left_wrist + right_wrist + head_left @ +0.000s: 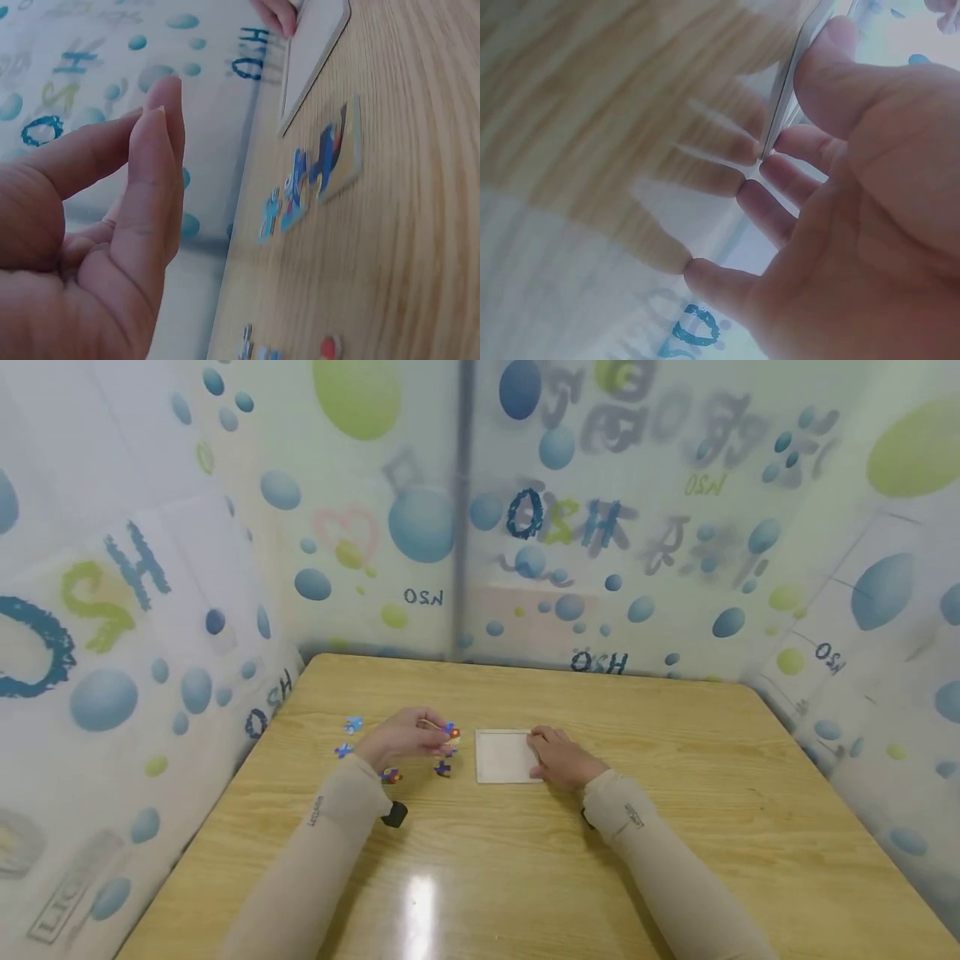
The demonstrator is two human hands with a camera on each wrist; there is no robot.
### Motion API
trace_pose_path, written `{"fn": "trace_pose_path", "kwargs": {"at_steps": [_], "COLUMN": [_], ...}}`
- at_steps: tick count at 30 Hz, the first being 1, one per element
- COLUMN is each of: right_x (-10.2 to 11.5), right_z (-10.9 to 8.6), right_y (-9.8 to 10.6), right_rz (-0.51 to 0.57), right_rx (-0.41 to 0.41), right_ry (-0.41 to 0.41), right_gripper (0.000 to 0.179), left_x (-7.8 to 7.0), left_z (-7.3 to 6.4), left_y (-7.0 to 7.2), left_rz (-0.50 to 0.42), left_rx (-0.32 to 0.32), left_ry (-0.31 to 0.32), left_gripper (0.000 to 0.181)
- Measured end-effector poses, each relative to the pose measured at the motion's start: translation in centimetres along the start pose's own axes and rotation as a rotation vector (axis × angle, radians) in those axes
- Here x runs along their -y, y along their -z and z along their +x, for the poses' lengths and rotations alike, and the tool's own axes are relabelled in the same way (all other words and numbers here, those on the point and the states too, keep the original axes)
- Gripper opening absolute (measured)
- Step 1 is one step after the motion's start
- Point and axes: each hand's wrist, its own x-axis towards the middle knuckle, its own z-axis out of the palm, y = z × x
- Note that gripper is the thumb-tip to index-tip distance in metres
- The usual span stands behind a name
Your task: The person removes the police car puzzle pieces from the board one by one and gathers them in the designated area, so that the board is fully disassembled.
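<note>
My left hand (408,732) hovers over the left part of the table, thumb and fingertips drawn near each other. Between those fingers (154,142) no piece shows in the left wrist view. Beyond them lie three jigsaw puzzle pieces in a row: a light blue piece (270,215), a blue piece (295,191) and a tan and dark blue piece (345,154). A flat white rectangular tray (501,757) with a thin raised rim lies right of these. At its right end my right hand (566,758) holds it, thumb and index finger at the rim, other fingertips touching the table.
More puzzle pieces lie around the left hand: a light blue piece (353,724), a blue piece (343,750) and a red and dark piece (391,776). Printed curtains (360,618) hang behind and beside the wooden table (525,877).
</note>
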Motion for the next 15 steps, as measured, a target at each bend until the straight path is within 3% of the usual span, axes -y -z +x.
{"fn": "trace_pose_path", "kwargs": {"at_steps": [7, 15], "right_x": [-0.2, -0.3], "right_z": [0.0, 0.0], "right_y": [0.0, -0.1], "right_rz": [-0.005, -0.007], "right_rx": [-0.008, -0.011], "right_ry": [0.006, 0.020], "right_gripper": [0.059, 0.058], "left_x": [0.6, 1.5], "left_z": [-1.2, -2.3], "left_y": [1.7, 3.6], "left_rz": [0.049, 0.055], "left_rx": [-0.010, -0.040], "left_ry": [0.003, 0.037], "left_gripper": [0.031, 0.025]}}
